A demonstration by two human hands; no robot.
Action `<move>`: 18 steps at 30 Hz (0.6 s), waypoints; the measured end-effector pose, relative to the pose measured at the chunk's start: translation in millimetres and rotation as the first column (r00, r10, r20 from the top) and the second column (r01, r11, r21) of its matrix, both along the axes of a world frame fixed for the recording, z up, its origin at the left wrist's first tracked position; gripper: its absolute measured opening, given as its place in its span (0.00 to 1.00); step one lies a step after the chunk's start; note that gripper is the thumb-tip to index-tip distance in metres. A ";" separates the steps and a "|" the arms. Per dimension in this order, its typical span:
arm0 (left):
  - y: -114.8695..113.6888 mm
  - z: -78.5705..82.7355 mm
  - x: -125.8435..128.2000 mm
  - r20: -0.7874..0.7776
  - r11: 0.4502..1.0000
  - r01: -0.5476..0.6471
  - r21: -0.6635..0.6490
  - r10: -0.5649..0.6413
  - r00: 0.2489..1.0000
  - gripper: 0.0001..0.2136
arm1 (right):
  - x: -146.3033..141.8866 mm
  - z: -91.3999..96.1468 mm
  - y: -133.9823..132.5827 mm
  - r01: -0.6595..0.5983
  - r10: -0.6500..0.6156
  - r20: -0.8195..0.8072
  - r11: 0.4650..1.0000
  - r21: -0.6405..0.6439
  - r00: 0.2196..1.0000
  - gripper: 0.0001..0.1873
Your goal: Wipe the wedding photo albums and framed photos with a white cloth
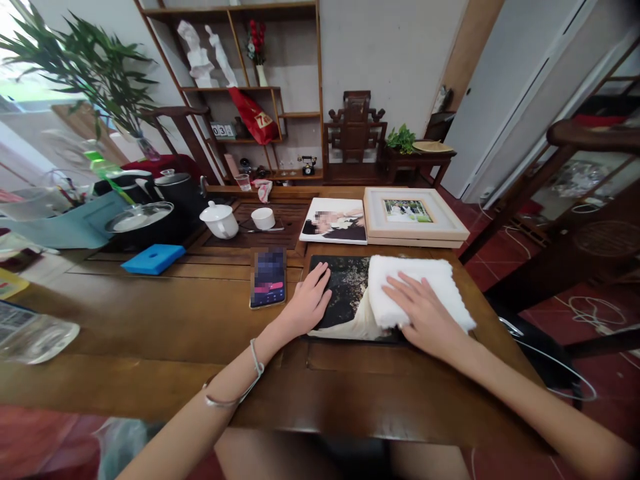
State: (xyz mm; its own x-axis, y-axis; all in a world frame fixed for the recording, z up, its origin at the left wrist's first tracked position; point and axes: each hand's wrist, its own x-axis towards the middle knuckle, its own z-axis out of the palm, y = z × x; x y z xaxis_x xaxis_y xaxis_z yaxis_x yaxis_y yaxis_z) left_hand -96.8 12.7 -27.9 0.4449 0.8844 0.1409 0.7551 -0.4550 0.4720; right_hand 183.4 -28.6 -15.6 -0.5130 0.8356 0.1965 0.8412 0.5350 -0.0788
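Note:
A dark photo panel (345, 287) with a pale dress shape along its lower part lies flat on the wooden table. Resting on its left edge is my left hand (311, 303), with the fingers stretched out. A folded white towel (425, 287) covers the panel's right part, so that side of the picture is hidden. My right hand (423, 310) lies flat on the towel, its fingers spread and pressing on the cloth rather than wrapped round it. Left of the panel, close to my left hand, lies a phone (269, 277) with its screen lit.
Behind the panel lie a photo canvas (334, 220) and a framed picture (415, 213). A lidded white cup (220, 220), a small white bowl (263, 218) and a blue sponge block (153, 259) stand to the left. A plastic bottle (37, 337) lies at far left. A wooden chair (540, 220) is at right.

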 end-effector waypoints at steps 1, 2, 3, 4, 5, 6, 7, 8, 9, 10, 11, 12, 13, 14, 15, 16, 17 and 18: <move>0.1 0.3 0.0 -0.005 1.000 0.001 -0.006 -0.002 1.000 0.23 | -2.6 2.0 19.7 0.024 -0.024 -0.006 1.000 -0.007 1.000 0.37; 0.2 0.6 0.0 -0.010 1.000 0.000 -0.010 0.000 1.000 0.23 | -5.5 4.1 36.5 0.049 -0.049 -0.011 0.999 -0.010 0.999 0.36; 0.3 0.8 0.0 -0.013 1.000 -0.004 -0.012 0.004 1.000 0.23 | -8.5 6.1 49.1 0.072 -0.072 -0.016 0.997 -0.007 0.997 0.35; 0.3 0.9 0.0 -0.016 1.000 -0.008 -0.012 0.008 1.000 0.23 | -11.6 7.8 56.5 0.091 -0.091 -0.018 0.996 -0.003 0.996 0.34; 0.3 0.9 0.0 -0.015 1.000 -0.011 -0.009 0.011 1.000 0.23 | -14.6 8.9 58.2 0.102 -0.102 -0.018 0.995 0.002 0.995 0.34; 0.2 0.8 0.0 -0.014 1.000 -0.013 -0.006 0.013 1.000 0.23 | -17.5 9.3 54.0 0.105 -0.105 -0.015 0.994 0.005 0.994 0.34; 0.1 0.6 0.0 -0.012 1.000 -0.013 -0.004 0.013 1.000 0.23 | -20.3 9.0 44.2 0.096 -0.096 -0.008 0.995 0.007 0.995 0.34; 0.1 0.2 0.1 -0.009 1.000 -0.012 -0.004 0.012 1.000 0.23 | -22.9 8.2 29.5 0.076 -0.076 0.001 0.997 0.007 0.997 0.35; 0.2 -0.4 0.1 -0.007 1.000 -0.011 -0.004 0.011 1.000 0.23 | -25.3 7.1 11.2 0.049 -0.049 0.011 0.999 0.007 0.999 0.36; 0.3 -1.0 0.2 -0.003 1.000 -0.010 -0.004 0.010 1.000 0.23 | -27.5 5.9 -9.1 0.014 -0.014 0.023 1.000 0.006 1.000 0.37; 0.6 -1.6 0.2 0.004 1.000 -0.010 -0.001 0.010 1.000 0.23 | -29.4 5.0 -29.5 -0.021 0.021 0.035 1.000 0.010 0.999 0.38; 0.9 -2.2 0.2 0.014 1.000 -0.009 0.002 0.009 1.000 0.23 | -31.0 4.6 -48.2 -0.051 0.051 0.043 0.999 0.015 0.998 0.39; 1.4 -2.7 0.3 0.027 1.000 -0.010 0.007 0.010 1.000 0.23 | -32.2 4.7 -63.2 -0.080 0.080 0.048 0.997 0.005 0.996 0.40; 2.0 -3.0 0.2 0.041 1.000 -0.012 0.010 0.012 0.999 0.23 | -33.1 5.3 -73.1 -0.101 0.101 0.048 0.995 -0.004 0.994 0.40; 2.6 -3.3 0.2 0.053 1.000 -0.013 0.012 0.012 0.999 0.23 | -33.7 6.4 -76.9 -0.110 0.111 0.047 0.994 -0.019 0.993 0.41; 3.2 -3.4 0.1 0.061 1.000 -0.013 0.013 0.012 0.998 0.23 | -34.0 7.6 -74.2 -0.109 0.110 0.045 0.993 -0.036 0.993 0.41; 3.8 -3.6 0.0 0.066 1.000 -0.012 0.015 0.011 0.998 0.23 | -34.1 9.0 -65.5 -0.095 0.098 0.046 0.994 -0.053 0.994 0.41; 4.3 -3.9 -0.2 0.067 1.000 -0.010 0.018 0.009 0.998 0.22 | -34.1 10.3 -51.6 -0.071 0.074 0.050 0.995 -0.066 0.996 0.40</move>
State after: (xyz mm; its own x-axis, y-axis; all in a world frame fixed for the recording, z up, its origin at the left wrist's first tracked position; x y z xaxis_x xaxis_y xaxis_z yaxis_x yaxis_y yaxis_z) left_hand -97.0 17.0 -31.8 0.4253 0.8856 0.1866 0.7264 -0.4570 0.5133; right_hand 149.3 -80.3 -5.3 -0.5810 0.8057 0.1152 0.8041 0.5901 -0.0720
